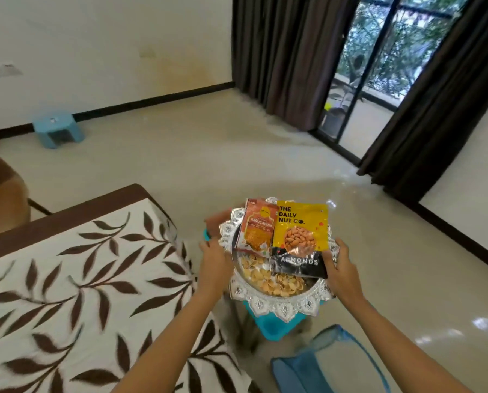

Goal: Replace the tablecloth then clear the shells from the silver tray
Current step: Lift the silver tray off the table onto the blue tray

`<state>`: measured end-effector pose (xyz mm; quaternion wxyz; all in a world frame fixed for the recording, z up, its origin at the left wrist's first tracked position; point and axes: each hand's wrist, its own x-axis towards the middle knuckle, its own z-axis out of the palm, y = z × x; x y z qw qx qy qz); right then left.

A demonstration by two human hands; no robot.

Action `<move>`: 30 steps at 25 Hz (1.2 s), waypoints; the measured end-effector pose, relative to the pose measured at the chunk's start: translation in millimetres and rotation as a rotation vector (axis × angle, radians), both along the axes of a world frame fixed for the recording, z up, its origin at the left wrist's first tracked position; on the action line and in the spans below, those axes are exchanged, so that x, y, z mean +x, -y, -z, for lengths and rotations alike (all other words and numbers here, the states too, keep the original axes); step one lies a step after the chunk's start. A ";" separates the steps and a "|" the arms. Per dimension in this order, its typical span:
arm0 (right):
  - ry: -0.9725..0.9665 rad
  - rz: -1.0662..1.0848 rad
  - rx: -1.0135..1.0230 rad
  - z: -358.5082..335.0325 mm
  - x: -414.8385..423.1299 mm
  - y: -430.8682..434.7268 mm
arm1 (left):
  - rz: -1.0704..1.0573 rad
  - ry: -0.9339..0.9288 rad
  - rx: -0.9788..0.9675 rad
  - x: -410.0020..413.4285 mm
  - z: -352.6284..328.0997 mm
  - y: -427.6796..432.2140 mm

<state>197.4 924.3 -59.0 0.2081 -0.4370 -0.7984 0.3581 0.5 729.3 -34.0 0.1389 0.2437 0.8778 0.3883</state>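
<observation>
A round silver tray [268, 306] with an ornate scalloped rim sits on a blue stool [277, 327] beside the table. Several pale orange shells [268, 280] lie in its near half. Across the far half lie an orange snack packet [255, 226] and a yellow and black almonds packet [301, 239]. My left hand [213, 265] grips the tray's left rim. My right hand [340, 272] grips the right rim, its thumb on the almonds packet's corner. A white tablecloth [75, 279] with brown leaves covers the table at the left.
A blue mesh bag [325, 367] lies on the floor at the bottom right. A second blue stool [57, 131] stands by the far wall. Dark curtains [288, 52] and a glass door are at the back right. Pale floor lies beyond the tray.
</observation>
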 end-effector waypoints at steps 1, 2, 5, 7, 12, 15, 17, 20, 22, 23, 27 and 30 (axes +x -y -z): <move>0.032 -0.003 -0.013 16.2 8.4 -15.9 | 0.010 0.051 -0.021 2.6 18.8 -15.5; 0.067 -0.011 -0.022 34.2 15.2 -29.4 | 0.015 0.099 -0.049 4.3 38.1 -27.4; 0.176 -0.056 -0.099 84.6 27.4 -58.6 | 0.021 0.174 -0.153 6.6 92.8 -52.1; 0.213 -0.086 -0.157 116.8 29.8 -72.2 | 0.052 0.197 -0.204 5.6 122.0 -60.0; 0.270 -0.133 -0.275 171.3 20.8 -82.8 | 0.028 0.278 -0.296 -3.5 174.0 -69.1; 0.296 -0.117 -0.328 186.0 11.7 -78.6 | 0.042 0.288 -0.341 -9.8 192.5 -73.9; 0.294 -0.099 -0.340 191.6 6.5 -75.0 | 0.046 0.293 -0.358 -13.7 200.9 -75.6; 0.297 -0.065 -0.315 198.3 3.3 -74.7 | 0.097 0.252 -0.399 -17.7 207.7 -74.5; 0.355 -0.059 -0.283 197.1 2.2 -76.6 | 0.135 0.209 -0.452 -18.9 203.4 -71.2; 0.427 -0.048 -0.239 193.6 1.6 -75.5 | 0.142 0.184 -0.469 -18.3 198.4 -69.8; 0.662 0.166 0.134 151.6 -7.5 -35.9 | 0.112 0.072 -0.352 -9.6 161.0 -44.3; 0.435 0.045 0.200 129.2 -25.6 19.1 | 0.067 0.026 -0.278 -2.9 138.3 -18.5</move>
